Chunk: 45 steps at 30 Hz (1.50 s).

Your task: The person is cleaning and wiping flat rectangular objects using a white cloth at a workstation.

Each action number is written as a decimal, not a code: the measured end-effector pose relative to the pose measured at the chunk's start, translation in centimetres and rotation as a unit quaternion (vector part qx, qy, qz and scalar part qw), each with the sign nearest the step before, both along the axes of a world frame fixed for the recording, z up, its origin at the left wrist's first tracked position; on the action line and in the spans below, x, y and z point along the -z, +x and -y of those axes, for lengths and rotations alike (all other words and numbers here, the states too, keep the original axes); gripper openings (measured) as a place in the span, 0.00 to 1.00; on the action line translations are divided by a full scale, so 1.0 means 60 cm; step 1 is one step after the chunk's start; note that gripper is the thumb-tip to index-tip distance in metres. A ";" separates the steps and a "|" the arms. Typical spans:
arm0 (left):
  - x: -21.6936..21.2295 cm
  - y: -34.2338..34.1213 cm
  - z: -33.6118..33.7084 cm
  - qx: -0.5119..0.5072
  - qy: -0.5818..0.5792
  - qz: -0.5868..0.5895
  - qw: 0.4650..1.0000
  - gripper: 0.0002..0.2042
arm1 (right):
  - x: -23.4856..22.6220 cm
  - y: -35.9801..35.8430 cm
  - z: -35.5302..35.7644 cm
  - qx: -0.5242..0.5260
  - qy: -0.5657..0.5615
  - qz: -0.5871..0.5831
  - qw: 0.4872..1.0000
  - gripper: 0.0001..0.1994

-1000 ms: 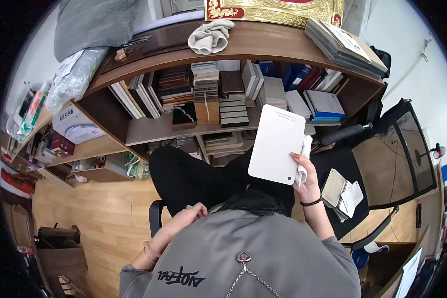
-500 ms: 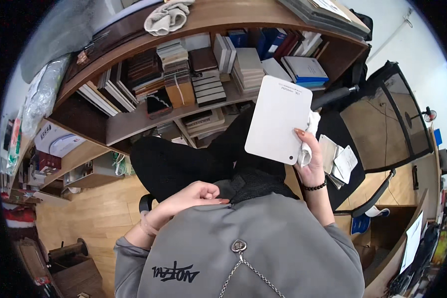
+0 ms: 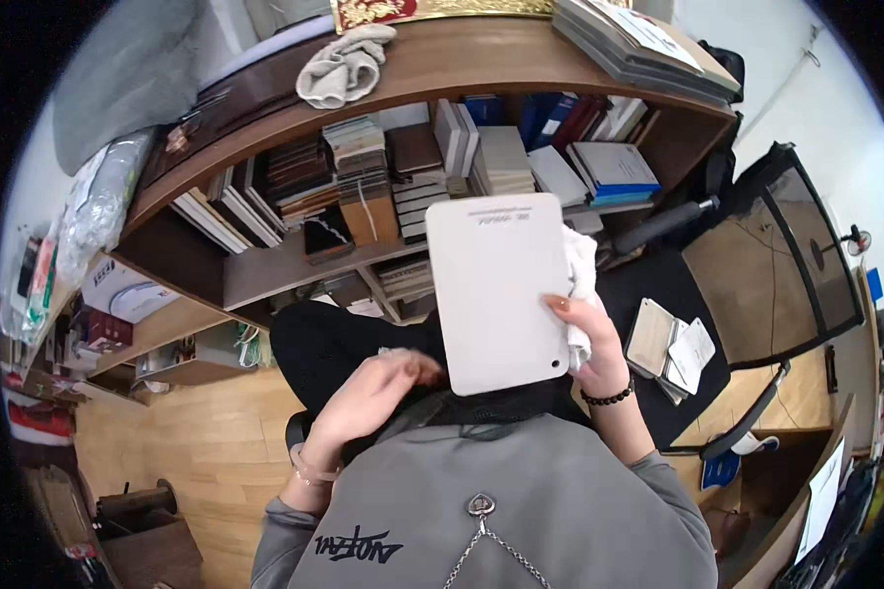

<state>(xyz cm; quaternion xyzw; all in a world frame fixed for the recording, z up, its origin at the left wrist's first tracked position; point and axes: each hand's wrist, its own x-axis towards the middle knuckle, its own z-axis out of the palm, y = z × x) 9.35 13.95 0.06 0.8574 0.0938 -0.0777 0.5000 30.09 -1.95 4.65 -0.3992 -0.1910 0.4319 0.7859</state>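
At the far left, a plastic-wrapped bundle [image 3: 103,211] lies near the end of a low brown bookcase [image 3: 481,49], with a white box [image 3: 133,290] below it and a pale wooden floor [image 3: 216,412] further down. Next come the bookcase's upright boards, then a string-tied stack [image 3: 368,201] of samples, while a crumpled grey cloth [image 3: 342,71] rests on top. Of the two hands, the left hand [image 3: 375,395] is over the lap, its fingers bent and blurred near the lower left edge of a white board [image 3: 496,294]; whether it holds anything I cannot tell. The board is held up in front of the lap, nearly upright in view, a small dark hole at its lower right corner. The right hand [image 3: 594,339] is closed on the board's right edge, thumb across the face, with a white cloth [image 3: 581,270] bunched alongside in the same grip. Beyond it, to the right, several thin sample boards [image 3: 658,344] lie on the seat of a black mesh-backed chair [image 3: 756,280].
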 end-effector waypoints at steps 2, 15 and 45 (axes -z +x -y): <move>-0.001 0.022 0.011 -0.258 -0.295 0.247 0.886 0.34 | -0.011 -0.002 -0.032 -0.073 -0.015 0.034 0.997 0.24; -0.048 0.032 -0.044 -0.136 -0.553 0.111 0.815 0.33 | -0.070 0.085 -0.194 -0.162 -0.077 0.342 0.922 0.26; -0.006 0.034 -0.002 -0.407 -0.420 0.431 0.687 0.45 | 0.001 -0.056 -0.221 0.235 0.052 0.629 0.739 0.21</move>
